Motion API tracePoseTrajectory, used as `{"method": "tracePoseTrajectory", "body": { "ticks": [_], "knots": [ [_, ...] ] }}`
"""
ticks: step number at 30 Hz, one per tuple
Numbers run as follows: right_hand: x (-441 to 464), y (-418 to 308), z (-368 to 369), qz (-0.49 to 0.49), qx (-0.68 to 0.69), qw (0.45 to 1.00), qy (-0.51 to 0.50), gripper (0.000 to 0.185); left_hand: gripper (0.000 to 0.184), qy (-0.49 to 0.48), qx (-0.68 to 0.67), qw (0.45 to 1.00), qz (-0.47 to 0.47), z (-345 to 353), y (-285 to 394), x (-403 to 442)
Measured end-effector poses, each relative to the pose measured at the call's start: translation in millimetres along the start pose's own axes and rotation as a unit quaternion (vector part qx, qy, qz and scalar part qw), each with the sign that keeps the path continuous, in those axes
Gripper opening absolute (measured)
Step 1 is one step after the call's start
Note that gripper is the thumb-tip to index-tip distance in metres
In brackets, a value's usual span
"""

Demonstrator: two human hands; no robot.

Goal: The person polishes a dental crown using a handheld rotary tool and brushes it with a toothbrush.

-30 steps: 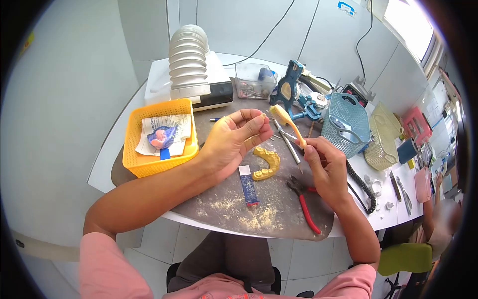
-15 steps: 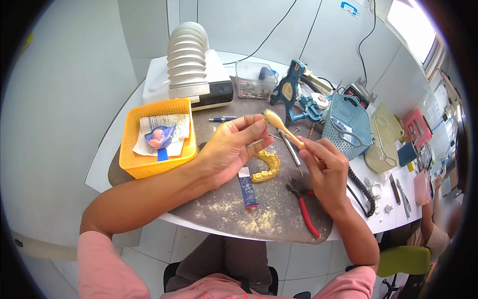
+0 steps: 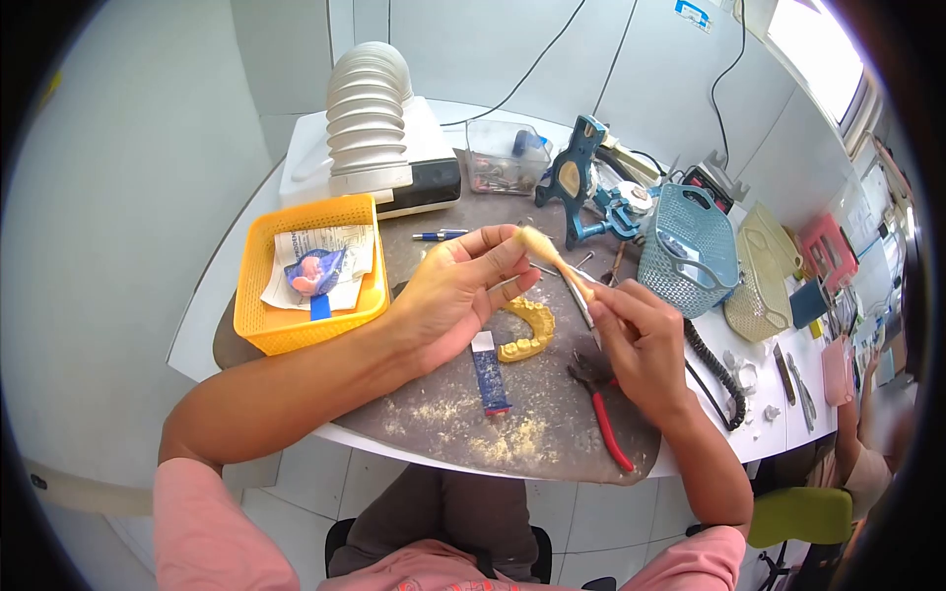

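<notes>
My left hand is pinched closed above the mat; whatever lies between its fingertips is too small to make out. In my right hand is a small brush with pale bristles, held by its handle. The bristle end meets the fingertips of my left hand. Beneath the hands, a yellow dental model rests on the grey mat. Left of the model lies a blue strip with a white end, dusted with powder. Red-handled pliers lie below my right hand.
A yellow basket with paper and a pink piece stands left, before a white ribbed hose. Behind are a clear container and a blue articulator. A blue basket stands right. At far right sits another person.
The brush has moved left and its bristles now meet my left fingertips. My right hand has shifted slightly with it, while my left hand has barely moved.
</notes>
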State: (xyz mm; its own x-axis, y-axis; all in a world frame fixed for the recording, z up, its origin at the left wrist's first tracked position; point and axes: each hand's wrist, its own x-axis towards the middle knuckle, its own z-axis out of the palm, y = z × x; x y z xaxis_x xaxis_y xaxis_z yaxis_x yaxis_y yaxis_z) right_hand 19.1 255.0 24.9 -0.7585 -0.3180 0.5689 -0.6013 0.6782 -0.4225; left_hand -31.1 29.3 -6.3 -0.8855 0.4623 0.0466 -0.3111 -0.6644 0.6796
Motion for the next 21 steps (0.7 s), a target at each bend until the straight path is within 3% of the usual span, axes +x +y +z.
{"method": "tracePoseTrajectory", "body": {
  "ticks": [3, 6, 7, 8, 11, 12, 14, 15, 19, 21],
  "knots": [
    [0.0, -1.6, -0.6, 0.086, 0.012, 0.993, 0.08, 0.021, 0.019, 0.001, -0.005, 1.0, 0.002, -3.6, -1.6, 1.0],
    [-2.6, 6.6, 0.8, 0.048, 0.055, 0.995, 0.073, 0.021, 0.018, -0.007, -0.005, 1.0, 0.012, 2.9, 1.2, -1.1],
    [0.2, 3.7, -1.8, 0.001, 0.02, 1.0, -0.004, 0.022, 0.018, 0.011, -0.003, 1.0, 0.005, 6.4, 2.2, -2.1],
    [0.6, 1.2, -2.5, 0.001, 0.019, 1.0, -0.003, 0.022, 0.018, 0.028, 0.0, 1.0, -0.002, 8.4, 2.7, -2.2],
    [-0.1, 0.8, -1.5, 0.074, 0.025, 0.989, 0.124, 0.023, 0.019, -0.003, -0.002, 1.0, 0.006, 0.8, 0.9, 0.4],
    [0.2, 1.6, -2.2, 0.074, 0.025, 0.989, 0.124, 0.023, 0.019, -0.003, -0.002, 1.0, 0.006, 0.1, 0.9, 0.6],
    [0.7, 2.6, -3.4, -0.02, 0.007, 0.998, 0.061, 0.022, 0.02, -0.019, -0.006, 1.0, 0.008, 0.2, 0.4, 0.1],
    [1.9, 3.3, -3.5, 0.013, -0.001, 1.0, -0.018, 0.022, 0.02, -0.02, -0.006, 1.0, 0.006, 0.0, 0.1, 0.0],
    [0.5, 6.2, -3.2, 0.056, 0.001, 0.994, 0.097, 0.023, 0.021, 0.001, 0.004, 1.0, 0.0, 0.1, 1.0, -0.3],
    [1.5, 1.9, -4.7, 0.036, 0.002, 0.998, 0.043, 0.023, 0.02, -0.003, 0.002, 1.0, 0.005, 1.9, 1.6, -1.7]
  ]
}}
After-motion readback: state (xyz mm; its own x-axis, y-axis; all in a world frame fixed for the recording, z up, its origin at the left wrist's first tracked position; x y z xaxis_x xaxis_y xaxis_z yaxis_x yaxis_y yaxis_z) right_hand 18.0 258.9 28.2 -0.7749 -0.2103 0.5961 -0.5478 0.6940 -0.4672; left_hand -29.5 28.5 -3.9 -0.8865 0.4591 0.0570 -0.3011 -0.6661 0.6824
